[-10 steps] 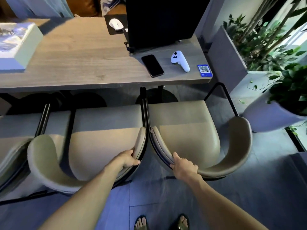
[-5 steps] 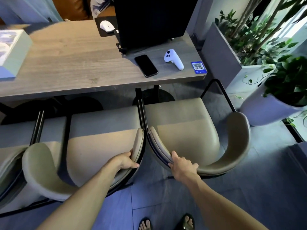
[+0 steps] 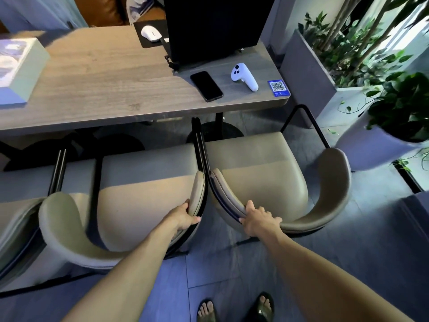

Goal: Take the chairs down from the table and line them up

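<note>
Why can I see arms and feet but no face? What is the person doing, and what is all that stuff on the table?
The camera sits on the person's head and looks down, so you see only their arms and feet. The left hand grips the backrest of the middle chair. The right hand grips the backrest of the right chair. Both chairs stand on the floor, side by side, facing the table. On the table lie a black phone, a white controller, a QR code card, a white mouse, a dark screen and a box.
</note>
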`<state>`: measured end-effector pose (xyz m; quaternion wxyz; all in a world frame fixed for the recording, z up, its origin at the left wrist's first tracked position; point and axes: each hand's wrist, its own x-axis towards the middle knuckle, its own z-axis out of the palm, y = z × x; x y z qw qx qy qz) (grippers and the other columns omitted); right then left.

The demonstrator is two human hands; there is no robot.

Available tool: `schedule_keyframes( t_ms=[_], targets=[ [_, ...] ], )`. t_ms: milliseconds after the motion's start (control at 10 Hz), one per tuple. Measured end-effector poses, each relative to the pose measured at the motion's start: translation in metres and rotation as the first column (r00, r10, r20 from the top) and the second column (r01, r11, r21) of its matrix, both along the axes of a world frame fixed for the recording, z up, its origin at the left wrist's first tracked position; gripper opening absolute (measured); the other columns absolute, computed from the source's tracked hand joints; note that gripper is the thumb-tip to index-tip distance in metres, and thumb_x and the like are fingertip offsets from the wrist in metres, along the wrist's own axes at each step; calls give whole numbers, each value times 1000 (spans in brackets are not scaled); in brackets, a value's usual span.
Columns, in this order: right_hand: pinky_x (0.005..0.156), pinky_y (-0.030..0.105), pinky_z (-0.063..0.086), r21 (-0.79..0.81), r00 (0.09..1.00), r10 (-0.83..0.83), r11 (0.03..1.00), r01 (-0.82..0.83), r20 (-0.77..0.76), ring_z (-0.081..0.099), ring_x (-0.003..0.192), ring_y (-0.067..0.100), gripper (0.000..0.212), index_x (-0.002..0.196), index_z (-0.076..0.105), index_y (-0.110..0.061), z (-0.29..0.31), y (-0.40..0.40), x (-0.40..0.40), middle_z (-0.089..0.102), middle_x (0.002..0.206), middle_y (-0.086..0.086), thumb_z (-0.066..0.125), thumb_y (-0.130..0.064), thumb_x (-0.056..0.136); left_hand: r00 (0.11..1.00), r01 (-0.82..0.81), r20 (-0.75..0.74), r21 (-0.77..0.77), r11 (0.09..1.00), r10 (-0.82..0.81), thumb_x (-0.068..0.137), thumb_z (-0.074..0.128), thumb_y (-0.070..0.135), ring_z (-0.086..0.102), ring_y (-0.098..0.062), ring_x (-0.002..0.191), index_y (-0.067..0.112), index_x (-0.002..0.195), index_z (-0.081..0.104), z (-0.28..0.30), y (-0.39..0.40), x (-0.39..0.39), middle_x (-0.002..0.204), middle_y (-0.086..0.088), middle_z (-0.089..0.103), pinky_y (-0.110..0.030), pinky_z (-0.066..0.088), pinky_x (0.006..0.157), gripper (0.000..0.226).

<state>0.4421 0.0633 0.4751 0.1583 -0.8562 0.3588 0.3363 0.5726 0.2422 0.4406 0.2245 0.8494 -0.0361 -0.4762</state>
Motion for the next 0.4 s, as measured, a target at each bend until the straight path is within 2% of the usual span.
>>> schedule_keyframes(
  t_ms=[100, 200, 300, 400],
  targets=[
    [105, 48, 31, -6, 997, 68, 998, -68, 21, 40, 131, 30, 65, 141, 28, -22, 13, 6, -11, 44, 140, 8, 52, -50, 89, 988, 2, 155, 11, 1000, -4, 85, 61, 47, 49, -25, 131, 36, 153, 20, 9, 11, -21, 147, 2, 49, -32, 38, 109, 80],
    [103, 40, 40, 116, 993, 67, 990, -78, 93, 45, 129, 30, 61, 138, 39, -16, 40, 4, -28, 48, 137, 10, 54, -47, 88, 993, 31, 117, -30, 999, -28, 91, 58, 39, 40, -24, 139, 27, 156, 10, 25, 23, -39, 154, -3, 38, -27, 31, 111, 82],
    [84, 27, 42, 269, 994, 54, 960, -76, 91, 58, 108, 23, 39, 118, 60, -12, 87, -8, -34, 58, 108, 7, 51, -40, 92, 1000, 19, 14, -97, 995, -18, 93, 60, 26, 46, -21, 133, 9, 151, 28, 51, 29, -43, 146, -4, 45, -25, 31, 112, 68],
    [76, 20, 34, 358, 983, -9, 932, -58, 184, 47, 92, 13, 30, 114, 63, -13, 136, -12, -38, 51, 97, 0, 47, -32, 97, 998, 54, 36, -134, 990, -50, 97, 55, 27, 55, -14, 98, 12, 113, 55, 94, 32, -41, 113, 0, 60, -19, 42, 89, 22]
  ],
)
